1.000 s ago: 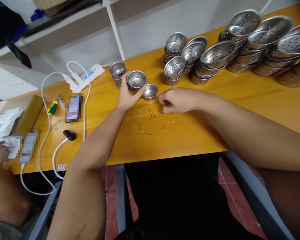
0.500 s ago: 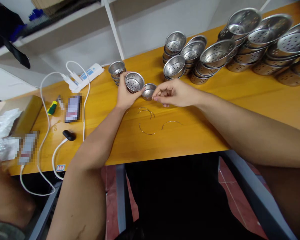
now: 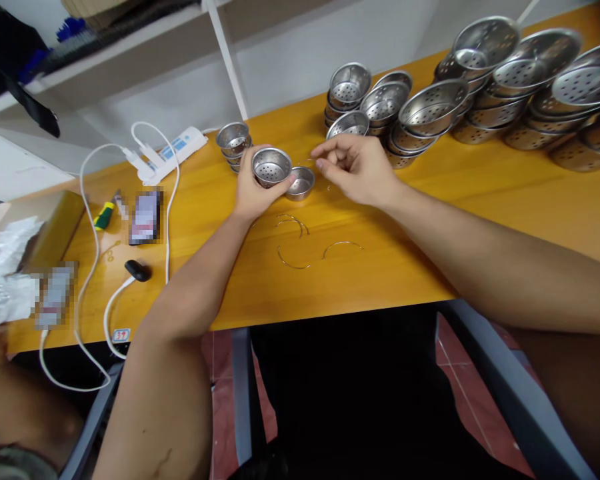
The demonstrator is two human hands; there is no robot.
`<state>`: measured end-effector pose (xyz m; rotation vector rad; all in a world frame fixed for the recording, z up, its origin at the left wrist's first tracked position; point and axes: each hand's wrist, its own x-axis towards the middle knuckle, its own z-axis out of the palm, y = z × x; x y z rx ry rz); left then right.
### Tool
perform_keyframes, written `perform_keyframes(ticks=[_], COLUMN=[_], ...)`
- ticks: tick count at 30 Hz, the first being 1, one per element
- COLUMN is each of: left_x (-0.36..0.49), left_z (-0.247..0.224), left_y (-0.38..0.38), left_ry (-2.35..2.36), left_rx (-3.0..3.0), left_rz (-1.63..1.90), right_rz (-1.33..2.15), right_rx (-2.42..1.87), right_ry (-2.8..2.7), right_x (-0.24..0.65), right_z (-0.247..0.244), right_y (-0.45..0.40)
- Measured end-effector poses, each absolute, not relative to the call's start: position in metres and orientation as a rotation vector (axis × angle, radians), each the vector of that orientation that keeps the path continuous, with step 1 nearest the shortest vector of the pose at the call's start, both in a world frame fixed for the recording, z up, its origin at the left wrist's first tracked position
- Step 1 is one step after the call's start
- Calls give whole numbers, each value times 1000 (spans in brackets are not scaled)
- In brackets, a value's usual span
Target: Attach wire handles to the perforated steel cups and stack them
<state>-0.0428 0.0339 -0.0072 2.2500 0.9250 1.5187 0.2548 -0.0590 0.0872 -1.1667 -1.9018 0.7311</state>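
My left hand (image 3: 254, 190) is wrapped around a small perforated metal cup (image 3: 271, 167), tilted with its mouth toward me. Right beside it on the table stands another metal cup (image 3: 300, 184), partly hidden by my left thumb. My right hand (image 3: 353, 167) is closed in a pinch, apart from both cups. A thin wire (image 3: 306, 159) shows at its fingertips; most of it is hidden by the fingers. Several curved wires, one of them a thin wire arc (image 3: 294, 268), lie on the table nearer to me.
Stacks of perforated cups (image 3: 433, 107) fill the back right; a smaller stack (image 3: 233, 139) stands behind my left hand. Leftward lie a power strip (image 3: 175, 157) with white cables, a phone (image 3: 146, 217), a green-yellow tool (image 3: 105, 217) and a black mouse-like object (image 3: 138, 270). Another person's arm (image 3: 25, 407) is at far left.
My right hand has moved up and away from the small standing cup, with the wire at its fingertips. My left hand and its cup have shifted slightly right.
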Motion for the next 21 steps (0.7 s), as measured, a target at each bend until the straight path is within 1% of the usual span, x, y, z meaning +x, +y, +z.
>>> perform_keyframes(ticks=[4, 9, 16, 21], left_x=[-34, -27, -20, -15], left_z=[0, -3, -5, -5], left_y=[23, 20, 18, 13], left_ry=[967, 977, 864, 807], left_rx=[2213, 2195, 2320, 2383], left_rz=[1555, 1515, 1380, 1347], right_rz=[686, 661, 608, 552], right_rx=[-1210, -1198, -872, -820], right_ry=[-1939, -1900, -1767, -1764], right_x=[252, 246, 240, 238], right_z=[84, 80, 57, 53], right_y=[-61, -62, -42, -38])
